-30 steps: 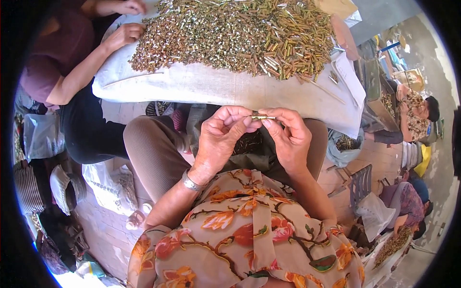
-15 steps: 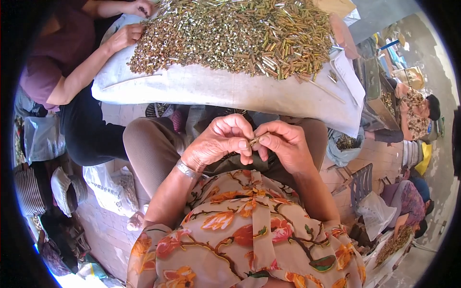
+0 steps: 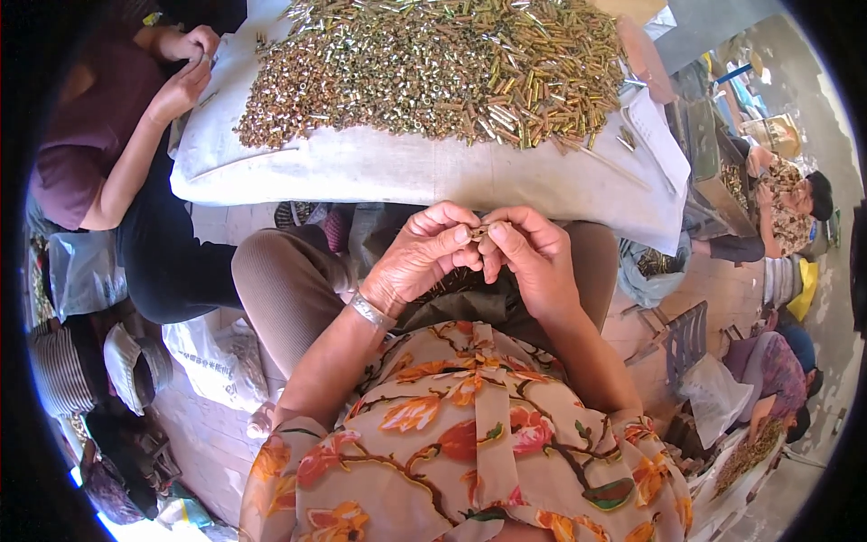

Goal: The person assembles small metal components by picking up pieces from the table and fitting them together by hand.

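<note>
Above my lap, just off the near edge of the table, both hands meet fingertip to fingertip. Between them is a small brass-coloured metal piece [image 3: 479, 233], mostly covered by the fingers. My left hand [image 3: 426, 251], with a silver bracelet at the wrist, pinches one end of it with thumb and forefinger. The other end is pinched by my right hand [image 3: 531, 255]. Beyond my hands, a large pile of small metal parts [image 3: 388, 81] covers much of the cloth-covered table [image 3: 361, 172]. Short ring-like pieces lie mostly to the left, and longer thin tubes [image 3: 551, 90] to the right.
A thin stick [image 3: 603, 164] and paper sheets [image 3: 652, 135] lie at the table's right. A co-worker's hands [image 3: 188, 77] are at the left edge. An open bag of parts [image 3: 652, 271] stands right of my knee, a white plastic bag [image 3: 217, 357] on the floor at left.
My hands have risen slightly toward the table, still pinching the small metal piece, which has turned a little. The co-worker's hands have left the pile and come together at the far left.
</note>
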The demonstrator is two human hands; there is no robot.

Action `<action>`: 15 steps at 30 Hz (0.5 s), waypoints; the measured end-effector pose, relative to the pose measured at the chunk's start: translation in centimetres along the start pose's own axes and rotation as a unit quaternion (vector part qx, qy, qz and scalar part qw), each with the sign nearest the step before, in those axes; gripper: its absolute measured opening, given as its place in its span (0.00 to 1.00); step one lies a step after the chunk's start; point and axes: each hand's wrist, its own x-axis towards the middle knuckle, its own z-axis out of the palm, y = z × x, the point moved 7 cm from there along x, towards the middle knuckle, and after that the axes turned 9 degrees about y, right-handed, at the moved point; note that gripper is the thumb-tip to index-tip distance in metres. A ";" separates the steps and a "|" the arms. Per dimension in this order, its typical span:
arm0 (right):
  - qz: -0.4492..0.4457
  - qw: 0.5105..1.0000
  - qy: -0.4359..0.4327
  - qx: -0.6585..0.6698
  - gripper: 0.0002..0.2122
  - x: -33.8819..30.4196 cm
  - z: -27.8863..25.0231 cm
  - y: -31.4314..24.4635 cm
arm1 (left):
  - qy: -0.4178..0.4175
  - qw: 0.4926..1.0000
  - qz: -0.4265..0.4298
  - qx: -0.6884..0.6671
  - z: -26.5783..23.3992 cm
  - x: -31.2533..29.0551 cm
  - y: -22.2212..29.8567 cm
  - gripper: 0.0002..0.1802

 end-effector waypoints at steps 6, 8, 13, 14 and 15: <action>-0.086 0.993 0.045 -0.064 0.07 -0.4 0.4 -0.3 | -0.006 0.999 0.004 -0.048 0.6 0.1 -1.1 0.09; -0.086 0.993 0.053 -0.067 0.07 -0.3 0.2 -0.3 | -0.017 0.998 0.007 -0.053 1.0 0.1 -0.7 0.10; 0.105 0.979 0.038 0.172 0.07 2.2 -1.6 1.2 | 0.199 0.909 0.090 0.355 -2.3 1.6 3.7 0.08; 0.132 0.969 0.046 0.204 0.07 3.2 -2.8 1.3 | 0.248 0.826 0.127 0.490 -3.2 2.1 5.3 0.08; 0.165 0.966 -0.006 0.201 0.06 4.3 -4.1 1.3 | 0.247 0.725 0.256 0.590 -2.5 2.4 7.5 0.09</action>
